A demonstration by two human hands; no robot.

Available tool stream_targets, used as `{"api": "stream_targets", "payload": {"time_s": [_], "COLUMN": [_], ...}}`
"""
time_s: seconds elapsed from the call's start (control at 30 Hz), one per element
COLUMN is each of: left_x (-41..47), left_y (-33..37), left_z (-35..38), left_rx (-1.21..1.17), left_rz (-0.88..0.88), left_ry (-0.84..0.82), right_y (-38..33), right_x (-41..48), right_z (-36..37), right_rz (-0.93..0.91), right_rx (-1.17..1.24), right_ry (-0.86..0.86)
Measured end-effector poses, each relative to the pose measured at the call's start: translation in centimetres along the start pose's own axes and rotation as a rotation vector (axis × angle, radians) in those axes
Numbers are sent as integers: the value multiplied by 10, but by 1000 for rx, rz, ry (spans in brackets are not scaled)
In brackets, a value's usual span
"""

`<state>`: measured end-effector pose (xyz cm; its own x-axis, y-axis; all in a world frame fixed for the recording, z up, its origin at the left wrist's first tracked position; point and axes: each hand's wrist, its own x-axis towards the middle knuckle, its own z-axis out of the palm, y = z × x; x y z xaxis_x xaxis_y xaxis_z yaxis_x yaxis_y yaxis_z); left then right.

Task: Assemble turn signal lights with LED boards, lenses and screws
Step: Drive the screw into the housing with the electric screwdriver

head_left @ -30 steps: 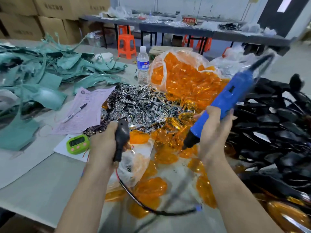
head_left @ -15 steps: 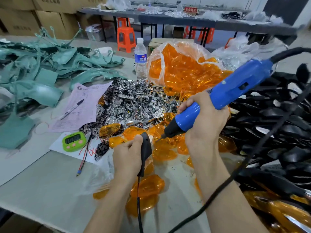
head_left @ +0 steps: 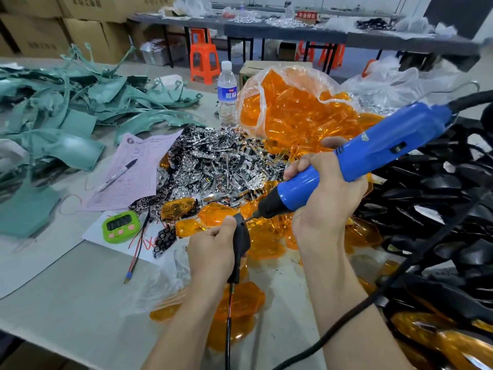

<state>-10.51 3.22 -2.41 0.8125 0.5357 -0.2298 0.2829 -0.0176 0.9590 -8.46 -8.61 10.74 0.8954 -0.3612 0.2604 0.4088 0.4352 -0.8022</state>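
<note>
My left hand (head_left: 213, 249) grips a black turn signal housing (head_left: 241, 241) with a red and black wire hanging from its lower end. My right hand (head_left: 325, 198) grips a blue electric screwdriver (head_left: 360, 158), tilted down to the left. The screwdriver's bit tip touches the upper part of the housing. Loose orange lenses (head_left: 213, 214) lie on the table under and around both hands. A heap of shiny LED reflector boards (head_left: 218, 166) lies just beyond them.
A clear bag of orange lenses (head_left: 293, 110) stands behind, a water bottle (head_left: 227, 94) beside it. Black housings (head_left: 440, 198) pile up on the right, green plastic parts (head_left: 66, 110) on the left. A green timer (head_left: 120, 227), pink paper (head_left: 133, 166) and a pen lie left.
Both hands came together in front of me. The screwdriver swung down until its bit met the housing, which my left hand carried to the right and raised.
</note>
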Motion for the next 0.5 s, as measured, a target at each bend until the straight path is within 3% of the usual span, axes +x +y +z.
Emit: {"api": "stream_targets", "payload": {"time_s": [0.23, 0.5], "left_x": [-3, -4], "left_y": [5, 9], "left_z": [3, 5], "left_rx": [-66, -95], "left_rz": [-51, -59], "left_ry": [7, 6], "right_y": [14, 35], "right_x": [5, 6], "right_z": [-7, -13], "right_rz": [44, -137], "right_rx": [-94, 0], "right_ry": [-14, -186]}}
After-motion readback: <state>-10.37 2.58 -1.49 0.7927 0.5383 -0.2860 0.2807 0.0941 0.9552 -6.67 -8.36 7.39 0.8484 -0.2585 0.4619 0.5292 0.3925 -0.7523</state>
